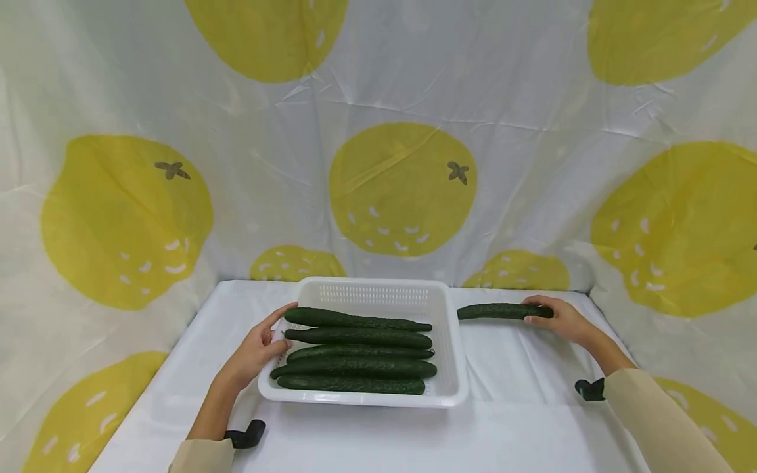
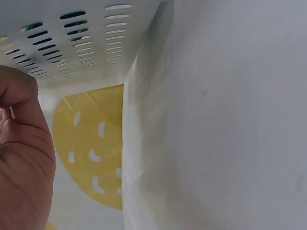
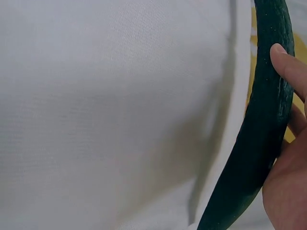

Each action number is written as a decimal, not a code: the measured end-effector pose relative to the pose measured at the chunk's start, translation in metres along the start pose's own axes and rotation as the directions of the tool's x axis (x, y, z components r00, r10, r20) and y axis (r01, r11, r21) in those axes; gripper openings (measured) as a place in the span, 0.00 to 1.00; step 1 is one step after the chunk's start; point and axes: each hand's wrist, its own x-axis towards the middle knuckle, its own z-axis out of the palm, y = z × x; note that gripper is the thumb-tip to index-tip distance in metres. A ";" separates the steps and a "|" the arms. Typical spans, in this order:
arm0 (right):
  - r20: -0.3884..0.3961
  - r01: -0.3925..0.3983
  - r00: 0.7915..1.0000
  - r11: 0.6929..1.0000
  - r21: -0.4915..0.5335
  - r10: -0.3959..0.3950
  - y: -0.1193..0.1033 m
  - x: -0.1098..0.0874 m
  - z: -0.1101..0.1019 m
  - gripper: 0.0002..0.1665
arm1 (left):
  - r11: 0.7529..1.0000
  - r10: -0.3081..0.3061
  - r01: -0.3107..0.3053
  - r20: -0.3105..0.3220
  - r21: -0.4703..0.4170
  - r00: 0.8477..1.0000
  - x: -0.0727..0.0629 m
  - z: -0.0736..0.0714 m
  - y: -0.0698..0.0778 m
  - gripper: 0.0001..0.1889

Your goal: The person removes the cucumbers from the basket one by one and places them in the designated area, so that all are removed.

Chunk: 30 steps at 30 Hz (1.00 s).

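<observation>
My left hand (image 1: 251, 355) grips the left rim of a white plastic basket (image 1: 378, 398), its thumb over the inside. The left wrist view catches this hand (image 2: 21, 158) against the slotted basket wall (image 2: 98, 74). Inside lie several dark green cucumbers (image 1: 361, 366), side by side and roughly level. To the right of the basket, my right hand (image 1: 562, 320) holds a single cucumber (image 1: 487, 311) by its right end. Up close in the right wrist view, the thumb lies along one side of this slightly curved cucumber (image 3: 266, 110), with fingers behind it.
A white cloth covers the table (image 1: 520, 433) under the basket. Behind and at both sides hangs a white curtain (image 1: 520, 197) printed with large yellow fruit. Each wrist carries a black strap (image 1: 245, 435).
</observation>
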 end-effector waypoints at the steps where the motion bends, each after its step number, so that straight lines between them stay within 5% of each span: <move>1: -0.003 -0.001 1.000 1.000 -0.007 0.001 0.001 0.000 0.001 0.24 | 1.000 0.004 -0.004 0.005 -0.005 1.000 0.000 0.001 0.000 0.40; 30: -0.017 -0.122 0.992 0.992 -0.017 0.122 0.016 0.005 0.018 0.34 | 0.998 -0.020 0.021 -0.029 0.051 0.999 -0.002 0.002 0.003 0.40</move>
